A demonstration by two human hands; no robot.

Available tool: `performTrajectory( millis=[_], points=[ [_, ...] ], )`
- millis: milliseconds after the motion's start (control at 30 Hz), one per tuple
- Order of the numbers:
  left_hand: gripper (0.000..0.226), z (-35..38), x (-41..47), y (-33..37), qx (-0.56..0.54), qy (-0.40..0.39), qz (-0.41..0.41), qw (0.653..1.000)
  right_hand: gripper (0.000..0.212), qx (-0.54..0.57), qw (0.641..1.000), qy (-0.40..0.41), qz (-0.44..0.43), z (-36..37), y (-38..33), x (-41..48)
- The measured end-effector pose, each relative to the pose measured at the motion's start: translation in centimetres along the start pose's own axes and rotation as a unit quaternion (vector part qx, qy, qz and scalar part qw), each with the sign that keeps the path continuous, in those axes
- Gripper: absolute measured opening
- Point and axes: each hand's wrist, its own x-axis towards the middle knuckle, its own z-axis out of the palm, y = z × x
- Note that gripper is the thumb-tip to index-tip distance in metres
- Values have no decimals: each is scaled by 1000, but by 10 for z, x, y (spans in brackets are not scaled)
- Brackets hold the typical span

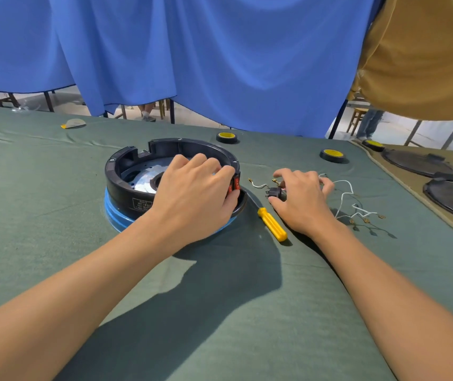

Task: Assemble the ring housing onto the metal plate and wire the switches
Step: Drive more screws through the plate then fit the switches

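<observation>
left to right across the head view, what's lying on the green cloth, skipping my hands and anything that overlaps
ring housing → yellow screwdriver → long white wires → black round covers

- ring housing (126,171): black, round, open-topped, sitting upright ahead of you.
- metal plate (142,182): silvery, lying flat inside the housing.
- red switches (235,185): set in the housing's right wall.
- black switch (276,192): loose, to your right.
- white wires (346,199): brass-tipped, strewn beside it.
</observation>
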Motion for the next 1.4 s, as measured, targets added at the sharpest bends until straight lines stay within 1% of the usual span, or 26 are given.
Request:
performTrajectory(
  millis=[167, 267, 333, 400, 500, 600, 700, 867, 933, 1000, 1067, 1133, 1233, 1333, 1400],
  points=[
    [33, 8, 35, 18, -17, -47, -75, 996, 42, -6, 1000, -22, -10, 0, 0, -4],
    [32, 16, 47, 27, -1, -78, -114, 990, 43, 4, 999, -42, -8, 0, 0, -5],
    [29, 21, 49, 29, 21, -82, -120, 989, 47, 8, 1000, -23, -8, -2, 0, -6],
    [27, 24, 46, 28, 32, -86, -116, 989, 55, 15, 1000, 17, -18, -3, 0, -5],
    [26, 26, 42, 23, 36, -64, -90, 993, 64, 71, 995, 57, -40, -6, -3, -5],
    [40, 22, 33, 12, 32, -40, -36, 998, 68, 140, 985, 74, -69, -9, -8, -7],
    [40, 17, 20, -6, 24, -14, 22, 999, 70, 177, 976, 93, -83, -9, -13, -10],
    [38, 8, 0, -43, 3, 5, 122, 992, 72, 221, 969, 91, -64, -8, -19, -11],
    [46, 2, -4, -55, 13, -14, 135, 991, 72, 231, 966, 95, -61, -9, -21, -12],
    [58, -2, -4, -57, 27, -14, 117, 993, 71, 240, 964, 98, -56, -11, -23, -14],
    [60, -2, 3, -53, 34, 3, 63, 997, 68, 244, 964, 99, -50, -13, -26, -15],
    [50, 1, 15, -41, 26, 5, 1, 1000, 65, 247, 963, 99, -50, -14, -28, -16],
    [43, 9, 37, -17, 15, -22, -66, 997, 62, 246, 963, 96, -59, -15, -31, -19],
    [34, 23, 49, 1, -3, -65, -106, 992, 59, 228, 966, 91, -82, -17, -31, -22],
    [26, 29, 49, 6, -8, -74, -115, 991, 54, 227, 965, 86, -96, -17, -31, -22]
  ],
)
